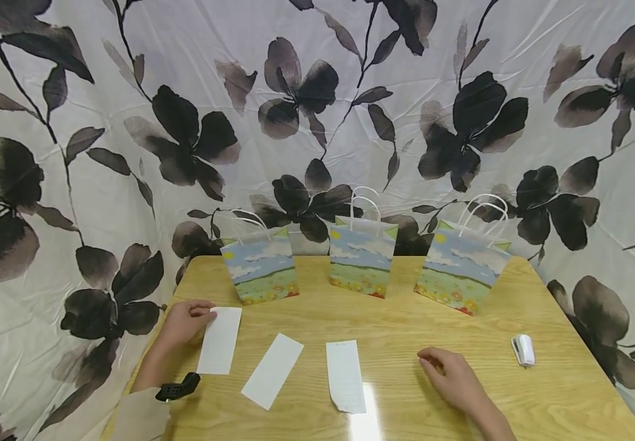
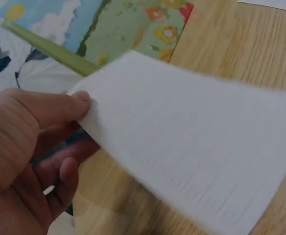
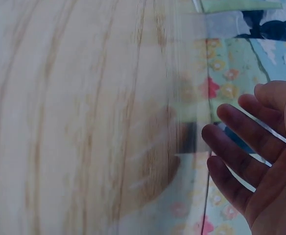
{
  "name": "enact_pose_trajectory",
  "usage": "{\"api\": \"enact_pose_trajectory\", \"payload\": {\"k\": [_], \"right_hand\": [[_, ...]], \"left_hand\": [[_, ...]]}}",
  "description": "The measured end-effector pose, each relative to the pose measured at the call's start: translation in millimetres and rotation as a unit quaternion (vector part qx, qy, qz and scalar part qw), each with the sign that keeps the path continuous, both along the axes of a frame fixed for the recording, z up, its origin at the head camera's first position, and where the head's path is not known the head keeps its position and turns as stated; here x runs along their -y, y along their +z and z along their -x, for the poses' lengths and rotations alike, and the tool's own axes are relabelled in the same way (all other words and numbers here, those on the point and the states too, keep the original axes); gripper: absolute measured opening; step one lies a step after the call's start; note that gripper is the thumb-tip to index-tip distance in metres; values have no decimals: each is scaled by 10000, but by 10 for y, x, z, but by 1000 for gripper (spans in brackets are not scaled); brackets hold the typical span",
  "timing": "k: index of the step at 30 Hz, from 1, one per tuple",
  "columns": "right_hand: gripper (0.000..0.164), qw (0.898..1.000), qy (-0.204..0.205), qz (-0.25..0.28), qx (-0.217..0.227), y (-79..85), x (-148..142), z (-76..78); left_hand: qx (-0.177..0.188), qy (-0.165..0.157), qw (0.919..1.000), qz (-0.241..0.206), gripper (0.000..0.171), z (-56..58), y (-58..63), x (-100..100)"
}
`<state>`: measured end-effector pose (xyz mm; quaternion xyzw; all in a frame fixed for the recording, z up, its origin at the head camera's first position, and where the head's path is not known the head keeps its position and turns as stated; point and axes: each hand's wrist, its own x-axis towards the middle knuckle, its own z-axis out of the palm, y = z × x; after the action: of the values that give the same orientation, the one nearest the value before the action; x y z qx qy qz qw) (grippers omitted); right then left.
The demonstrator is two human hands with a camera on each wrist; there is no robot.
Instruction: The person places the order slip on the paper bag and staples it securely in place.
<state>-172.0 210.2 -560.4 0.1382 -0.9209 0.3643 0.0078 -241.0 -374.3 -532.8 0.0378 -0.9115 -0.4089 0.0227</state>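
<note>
Between thumb and fingers my left hand (image 1: pixel 187 320) pinches the upper left corner of a white paper slip (image 1: pixel 220 340). In the left wrist view the slip (image 2: pixel 182 127) is lifted off the wood at that corner, and faint lines show on it. Two more slips lie on the table: a tilted blank one (image 1: pixel 273 370) and a lined one (image 1: pixel 346 375) with a curled lower corner. My right hand (image 1: pixel 452 375) hovers over the table to the right of the lined slip. Its fingers (image 3: pixel 241 132) are relaxed and slightly spread, holding nothing.
Three paper gift bags with a meadow print stand along the back: left (image 1: pixel 262 267), middle (image 1: pixel 362 257) and right (image 1: pixel 460 267). A small white stapler (image 1: pixel 523 350) lies at the right. Floral cloth (image 1: pixel 383 153) hangs behind the wooden table (image 1: pixel 394 331).
</note>
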Motion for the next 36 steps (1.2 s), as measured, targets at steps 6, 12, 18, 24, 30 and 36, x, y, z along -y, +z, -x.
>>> {"api": "enact_pose_trajectory", "payload": {"k": [6,12,18,24,30,36], "right_hand": [[12,9998,50,150,-102,-29,25,18],[12,9992,91,371,-133,-28,119,49],[12,9980,44,627,-98,63,221,88],[12,9980,42,625,39,81,272,78],[11,9976,15,664,191,78,255,49],[14,9966,-106,714,404,104,210,26]], "left_hand": [[-271,-46,9995,-159,19,-25,140,-71],[-779,-179,9967,-115,25,-74,325,-198],[-1251,-354,9913,-184,19,-51,531,-349],[-1649,-383,9849,-365,19,73,725,-521],[-2121,-291,9761,-382,17,223,868,-613],[-2483,-236,9683,-156,15,375,962,-606]]}}
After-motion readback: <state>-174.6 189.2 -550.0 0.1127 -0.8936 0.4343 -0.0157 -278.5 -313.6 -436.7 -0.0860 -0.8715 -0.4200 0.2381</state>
